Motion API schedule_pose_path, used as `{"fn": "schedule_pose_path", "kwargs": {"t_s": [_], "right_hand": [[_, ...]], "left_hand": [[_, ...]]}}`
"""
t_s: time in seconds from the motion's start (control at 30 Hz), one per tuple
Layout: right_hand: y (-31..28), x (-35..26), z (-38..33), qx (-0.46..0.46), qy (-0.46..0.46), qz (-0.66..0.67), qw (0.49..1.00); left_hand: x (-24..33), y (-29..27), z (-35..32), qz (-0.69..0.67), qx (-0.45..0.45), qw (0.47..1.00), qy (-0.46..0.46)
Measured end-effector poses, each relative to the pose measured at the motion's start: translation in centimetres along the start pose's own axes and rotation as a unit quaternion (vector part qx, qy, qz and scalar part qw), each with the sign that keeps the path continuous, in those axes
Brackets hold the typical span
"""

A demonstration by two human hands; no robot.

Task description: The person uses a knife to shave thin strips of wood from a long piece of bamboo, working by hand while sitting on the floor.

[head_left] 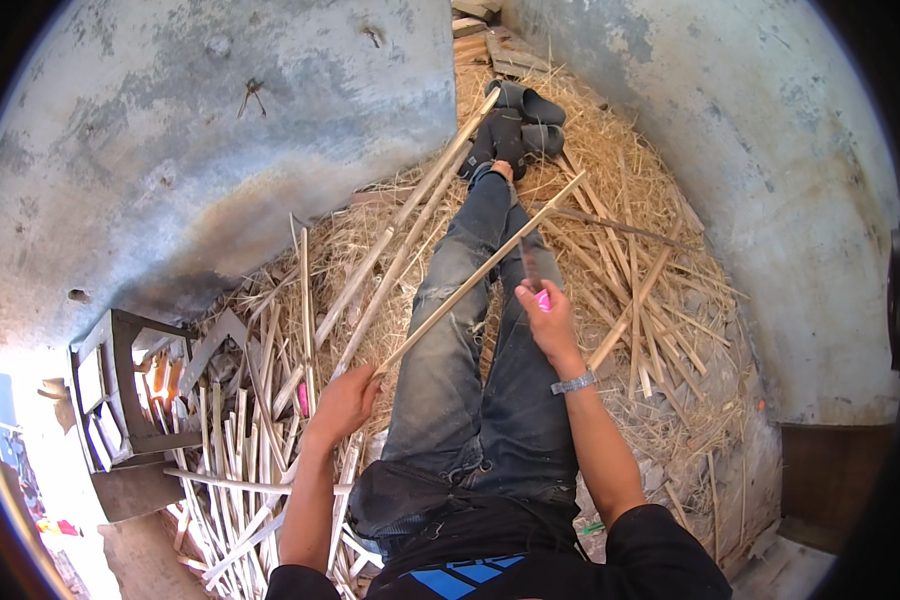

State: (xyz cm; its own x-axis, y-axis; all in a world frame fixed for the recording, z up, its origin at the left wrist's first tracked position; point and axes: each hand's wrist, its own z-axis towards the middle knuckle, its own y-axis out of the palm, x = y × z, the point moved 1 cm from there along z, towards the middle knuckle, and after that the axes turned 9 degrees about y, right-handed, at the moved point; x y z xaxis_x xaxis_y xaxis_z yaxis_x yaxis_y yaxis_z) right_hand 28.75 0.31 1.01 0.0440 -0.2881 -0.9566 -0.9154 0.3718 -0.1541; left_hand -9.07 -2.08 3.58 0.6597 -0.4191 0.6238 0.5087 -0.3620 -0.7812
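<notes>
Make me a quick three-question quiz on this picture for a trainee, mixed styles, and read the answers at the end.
1. What is the left hand holding?
2. What colour is the handle of the bladed tool in the right hand? A) green B) pink C) white
3. True or false: the silvery wristband is on the right wrist.

Key:
1. One end of a long, thin wooden strip, which slants up and to the right across the legs.
2. B
3. True
</notes>
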Motion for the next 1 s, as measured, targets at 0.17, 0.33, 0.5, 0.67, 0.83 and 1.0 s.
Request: {"fn": "schedule_pose_path", "kwargs": {"t_s": [0.17,0.33,0.5,0.67,0.83,1.0], "right_hand": [[0.3,-1.8,1.3,-0.023,0.092,0.033,0.995],[5.5,-2.9,1.9,-0.074,0.041,0.118,0.989],[8.9,-6.2,-0.3,-0.117,-0.018,0.120,0.986],[9.9,-5.4,-0.3,0.119,-0.025,0.075,0.990],[8.5,-4.9,-1.2,0.034,-0.005,0.112,0.993],[6.1,-5.1,1.3,0.040,-0.003,0.120,0.992]], "left_hand": [[0.2,-0.5,-1.7,0.027,-0.039,0.999,-0.017],[4.1,0.2,-0.3,-0.012,0.021,1.000,0.011],[6.2,0.9,1.4,-0.059,0.094,0.993,0.025],[7.4,2.8,2.4,-0.094,0.161,0.980,0.070],[6.9,3.8,1.2,-0.116,0.170,0.977,0.060],[6.6,3.5,0.7,-0.060,0.162,0.979,0.106]]}}
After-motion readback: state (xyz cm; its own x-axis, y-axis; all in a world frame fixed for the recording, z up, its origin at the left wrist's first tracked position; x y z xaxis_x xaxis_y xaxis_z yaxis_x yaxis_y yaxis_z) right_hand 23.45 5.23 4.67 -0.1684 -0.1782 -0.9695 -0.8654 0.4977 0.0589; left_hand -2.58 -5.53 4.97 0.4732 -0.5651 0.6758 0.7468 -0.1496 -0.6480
